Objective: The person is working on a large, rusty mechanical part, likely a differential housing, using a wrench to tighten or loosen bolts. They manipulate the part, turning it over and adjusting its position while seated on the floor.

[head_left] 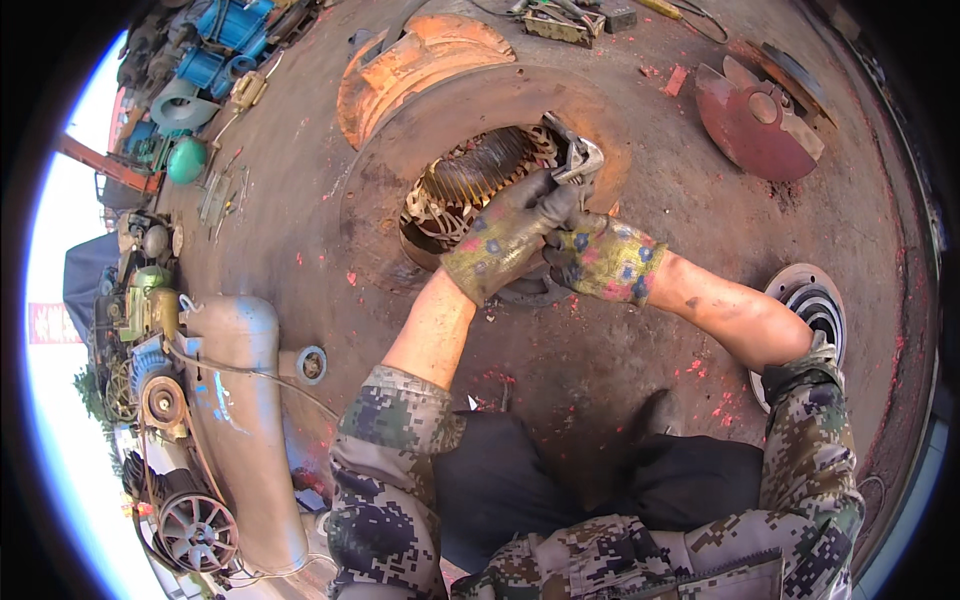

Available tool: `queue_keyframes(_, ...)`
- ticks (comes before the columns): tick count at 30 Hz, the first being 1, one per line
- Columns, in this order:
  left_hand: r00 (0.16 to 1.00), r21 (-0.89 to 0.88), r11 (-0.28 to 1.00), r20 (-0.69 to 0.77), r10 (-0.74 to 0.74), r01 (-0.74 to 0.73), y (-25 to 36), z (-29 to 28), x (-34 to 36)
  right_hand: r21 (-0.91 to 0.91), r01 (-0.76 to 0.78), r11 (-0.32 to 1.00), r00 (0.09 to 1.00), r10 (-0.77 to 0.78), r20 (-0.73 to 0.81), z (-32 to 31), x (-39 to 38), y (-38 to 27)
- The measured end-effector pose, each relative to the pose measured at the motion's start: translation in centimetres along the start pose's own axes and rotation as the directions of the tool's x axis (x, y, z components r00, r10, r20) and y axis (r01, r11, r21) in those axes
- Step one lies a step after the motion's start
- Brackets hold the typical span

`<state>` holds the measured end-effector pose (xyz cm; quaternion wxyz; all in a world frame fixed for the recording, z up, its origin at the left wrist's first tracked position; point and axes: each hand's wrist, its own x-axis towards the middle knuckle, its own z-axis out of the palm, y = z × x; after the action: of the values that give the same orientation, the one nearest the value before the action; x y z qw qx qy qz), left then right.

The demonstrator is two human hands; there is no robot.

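In front of me stands a large motor housing with a wide, rusty round flange (400,140). Dark windings (475,170) and pale lacing show inside its opening. My left hand (505,235), in a stained flowered work glove, is closed at the near side of the opening. Just to its right, my right hand (605,258) in a matching glove is closed against it. Out of the top of the two hands sticks the metal head of an adjustable wrench (582,160), close to the flange's right inner edge. The gloves hide the handle.
Behind the housing lies an orange rusty ring-shaped casting (430,55), with a tool tray (560,25) farther back. A dark red disc (755,120) lies at the right, above a ringed round cover (815,310). At left are a compressor tank (240,400) and blue pumps (230,25).
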<state>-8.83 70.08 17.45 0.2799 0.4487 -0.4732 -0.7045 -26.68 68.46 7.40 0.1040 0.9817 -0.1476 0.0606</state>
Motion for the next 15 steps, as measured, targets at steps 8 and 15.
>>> queue_keyframes(8, 0.986, -0.205, 0.964, -0.028, 0.165, -0.167, -3.9, -0.4, 4.0, 0.88, -0.057, 0.471, 0.772, 0.58, -0.261, -8.2, -2.6, 0.7)
queue_keyframes(15, 0.984, -0.181, 0.978, -0.162, 0.074, -0.103, -4.0, 2.2, 1.9, 0.934, -0.227, -0.278, 0.622, 0.697, 0.358, -7.1, 0.6, 6.1)
